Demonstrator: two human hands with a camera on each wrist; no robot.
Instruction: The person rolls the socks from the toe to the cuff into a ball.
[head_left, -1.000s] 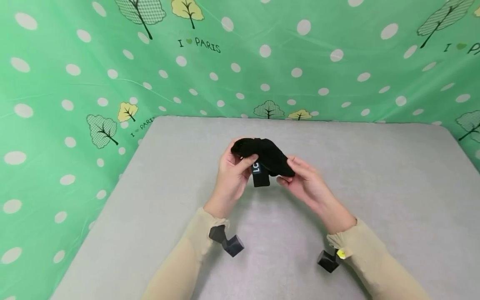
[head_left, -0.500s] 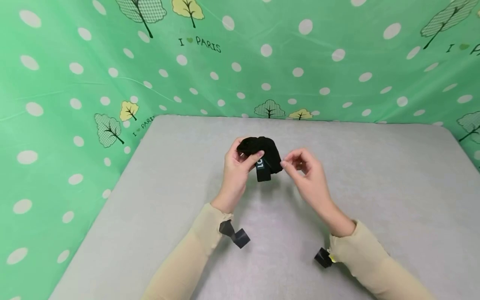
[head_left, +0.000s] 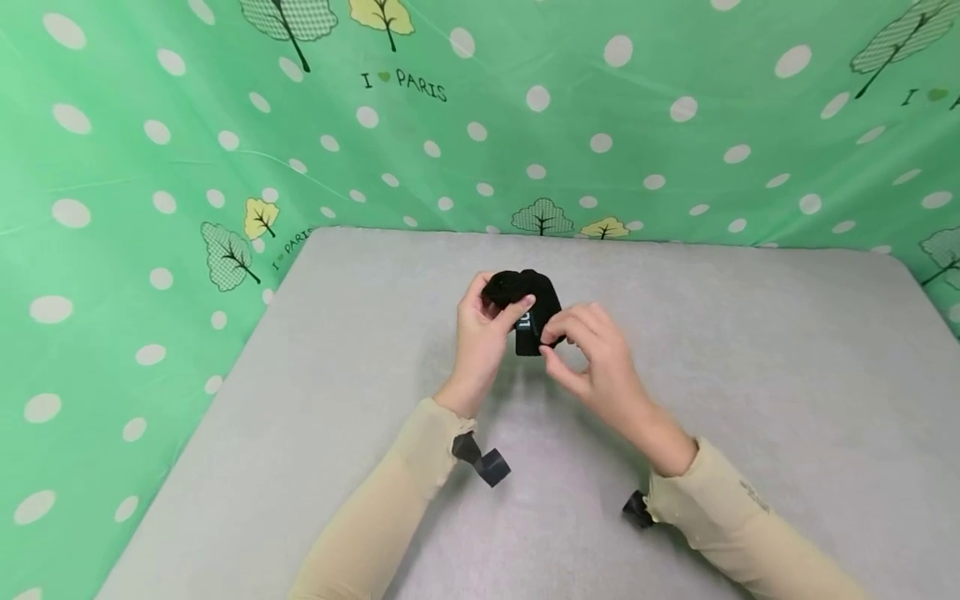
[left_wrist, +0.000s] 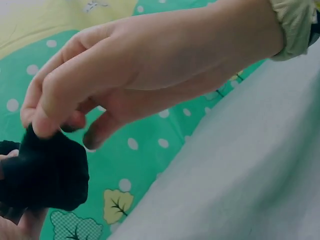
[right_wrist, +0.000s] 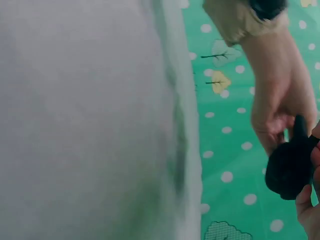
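A folded black cloth item is held up over the grey table in the head view. A black strap with white characters hangs from its front. My left hand grips the item from the left, thumb across the front. From the right, my right hand pinches its lower right edge beside the strap, thumb and index fingertips close together. The left wrist view shows the right hand pinching the top of the black cloth. In the right wrist view the left hand is behind the dark bundle.
The grey table spreads out under both arms. Behind it and along its left side hangs a green curtain with white dots and printed trees. Black wrist mounts stick out from the left cuff and the right cuff.
My right hand let go of the item's right end, which folded down. It then came in leftward and pinches the edge near the strap. The left hand keeps its grip, drifting slightly right.
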